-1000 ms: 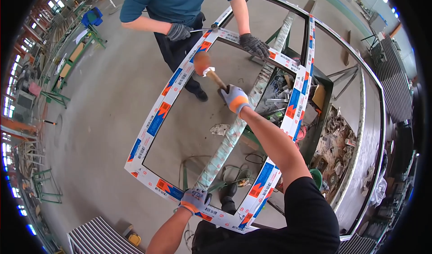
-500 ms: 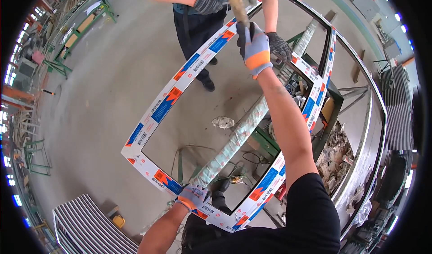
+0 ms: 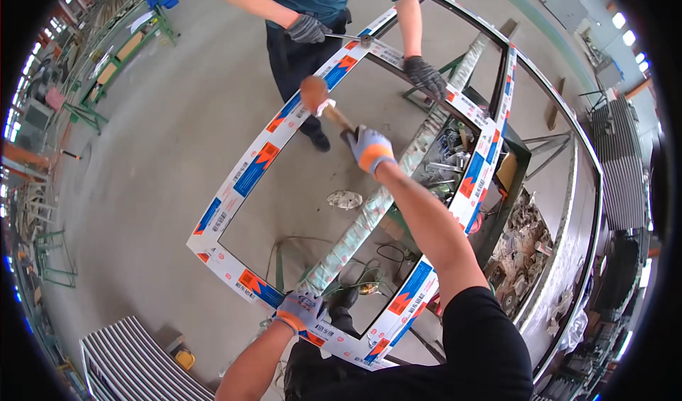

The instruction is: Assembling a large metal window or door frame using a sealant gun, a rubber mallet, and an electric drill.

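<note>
My right hand, in a grey and orange glove, grips a mallet by its wooden handle. Its reddish-brown head is over the left rail of a white window frame wrapped in blue and orange printed film; whether it touches cannot be told. At the near side, my gloved left hand is closed over the frame's rail, beside a wrapped support bar. Across from me, a co-worker's dark-gloved hand holds a thin metal rod with a round end at the frame's far rail. Their other hand rests on the frame.
Under the frame stands a green metal stand and a bin of hardware. Scrap fills a container at right, beside a larger dark-edged frame. Striped profiles lie stacked at lower left. Cables trail on the floor.
The mallet has come down from high near the co-worker's chest to the left rail, its head swinging left. My right arm is lower; my left hand keeps its hold.
</note>
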The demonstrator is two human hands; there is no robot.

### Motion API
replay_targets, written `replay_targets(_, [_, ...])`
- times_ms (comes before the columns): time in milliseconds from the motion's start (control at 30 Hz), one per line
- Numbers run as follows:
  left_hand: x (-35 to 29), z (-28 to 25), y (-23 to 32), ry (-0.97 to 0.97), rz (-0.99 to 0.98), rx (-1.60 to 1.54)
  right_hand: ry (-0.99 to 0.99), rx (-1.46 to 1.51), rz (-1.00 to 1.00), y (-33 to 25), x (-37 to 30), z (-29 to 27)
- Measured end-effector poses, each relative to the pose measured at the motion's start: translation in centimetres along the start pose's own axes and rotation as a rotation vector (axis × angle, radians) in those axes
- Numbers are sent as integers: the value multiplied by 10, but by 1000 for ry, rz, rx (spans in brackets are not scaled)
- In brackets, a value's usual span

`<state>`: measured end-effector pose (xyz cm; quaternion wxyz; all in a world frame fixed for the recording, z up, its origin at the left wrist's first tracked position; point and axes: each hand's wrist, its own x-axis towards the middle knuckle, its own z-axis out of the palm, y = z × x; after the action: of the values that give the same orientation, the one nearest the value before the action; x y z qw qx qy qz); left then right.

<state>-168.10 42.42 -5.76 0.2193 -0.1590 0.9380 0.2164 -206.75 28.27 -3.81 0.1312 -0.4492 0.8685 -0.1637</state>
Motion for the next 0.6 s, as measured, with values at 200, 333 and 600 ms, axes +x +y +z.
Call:
replay_targets(200, [-5,6,9,34,1,35,-94,154,20,8,-77,-8])
replay_targets(333, [-10,16,2,-23,-11,50,-121,215,52,12,-124,15])
replay_targets(600, [1,12,-4,193,93,-77,-224,766,228,28,-224,26])
